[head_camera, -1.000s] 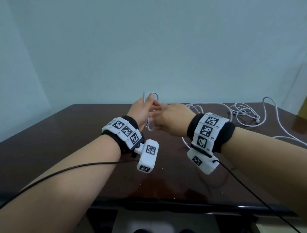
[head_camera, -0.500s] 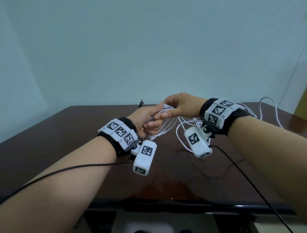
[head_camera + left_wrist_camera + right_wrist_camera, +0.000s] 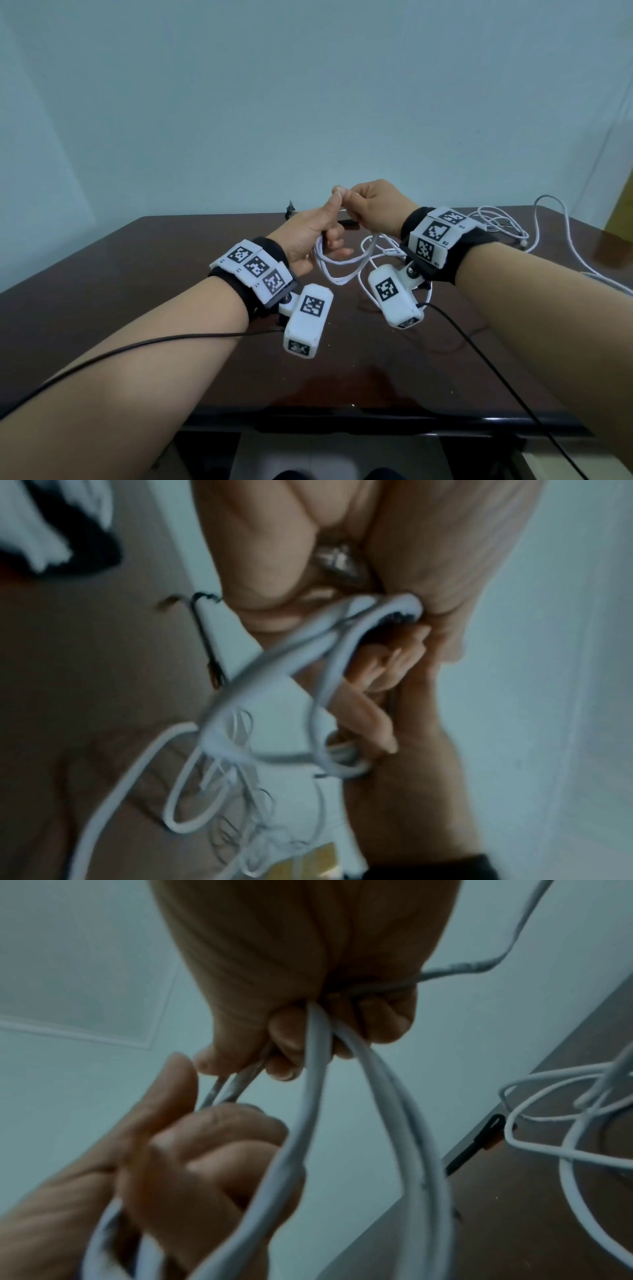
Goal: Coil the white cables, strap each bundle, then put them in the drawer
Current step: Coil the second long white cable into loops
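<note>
Both hands are raised over the middle of the dark wooden table [image 3: 171,274] and meet on one white cable. My left hand [image 3: 318,233] has several loops of the white cable [image 3: 337,270] hanging from its curled fingers, thumb up. My right hand [image 3: 371,209] is fisted round the upper strands of the same cable [image 3: 316,1047] right beside the left thumb. The loops [image 3: 274,669] sag below the hands toward the table. A black strap [image 3: 347,223] lies on the table behind the hands, and it shows in the right wrist view too [image 3: 476,1142].
More loose white cable [image 3: 496,226] lies tangled at the table's back right, with one strand [image 3: 568,240] trailing along the right edge. A small black object [image 3: 291,210] sits at the table's far edge. Black sensor leads run from both wrists.
Both hands have risen and drawn more cable into hanging loops. The right hand has swung from below the left's fingers to above them, and its wrist has turned upward.
</note>
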`<state>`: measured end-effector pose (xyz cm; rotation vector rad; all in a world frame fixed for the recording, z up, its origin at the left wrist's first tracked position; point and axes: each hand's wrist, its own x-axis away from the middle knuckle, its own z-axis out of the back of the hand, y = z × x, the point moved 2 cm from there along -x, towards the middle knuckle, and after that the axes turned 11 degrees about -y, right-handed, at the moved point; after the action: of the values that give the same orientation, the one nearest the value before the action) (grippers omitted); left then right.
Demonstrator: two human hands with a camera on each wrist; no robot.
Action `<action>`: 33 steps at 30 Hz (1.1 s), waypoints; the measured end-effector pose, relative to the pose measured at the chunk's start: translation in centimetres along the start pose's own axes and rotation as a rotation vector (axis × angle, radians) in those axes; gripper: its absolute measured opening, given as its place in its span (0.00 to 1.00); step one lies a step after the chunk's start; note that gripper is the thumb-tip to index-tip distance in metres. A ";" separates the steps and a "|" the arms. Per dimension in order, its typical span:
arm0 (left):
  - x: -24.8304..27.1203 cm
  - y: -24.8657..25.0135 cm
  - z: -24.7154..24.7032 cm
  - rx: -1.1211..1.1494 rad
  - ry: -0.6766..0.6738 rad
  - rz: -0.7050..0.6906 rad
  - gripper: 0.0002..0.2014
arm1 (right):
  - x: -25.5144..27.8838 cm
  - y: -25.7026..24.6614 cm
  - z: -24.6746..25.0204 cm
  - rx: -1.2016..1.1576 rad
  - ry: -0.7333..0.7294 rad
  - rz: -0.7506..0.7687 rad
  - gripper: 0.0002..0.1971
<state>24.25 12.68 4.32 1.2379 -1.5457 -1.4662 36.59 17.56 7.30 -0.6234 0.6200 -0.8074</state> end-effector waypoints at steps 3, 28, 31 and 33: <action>0.1 0.5 0.2 0.242 0.014 -0.004 0.15 | 0.2 0.3 0.4 0.019 -0.022 0.015 0.20; 0.7 2.0 5.1 0.768 0.028 -0.045 0.34 | 2.8 7.8 2.9 0.081 0.042 -0.154 0.14; 0.9 2.1 5.6 0.842 0.003 -0.044 0.26 | 2.8 8.4 3.4 0.025 0.151 -0.209 0.14; 1.1 2.0 5.1 0.839 -0.020 -0.037 0.15 | 2.4 7.8 3.6 0.182 0.241 -0.275 0.16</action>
<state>18.77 13.29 5.37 1.7003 -2.2637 -0.8360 44.04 20.83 3.53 -0.4524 0.6785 -1.1950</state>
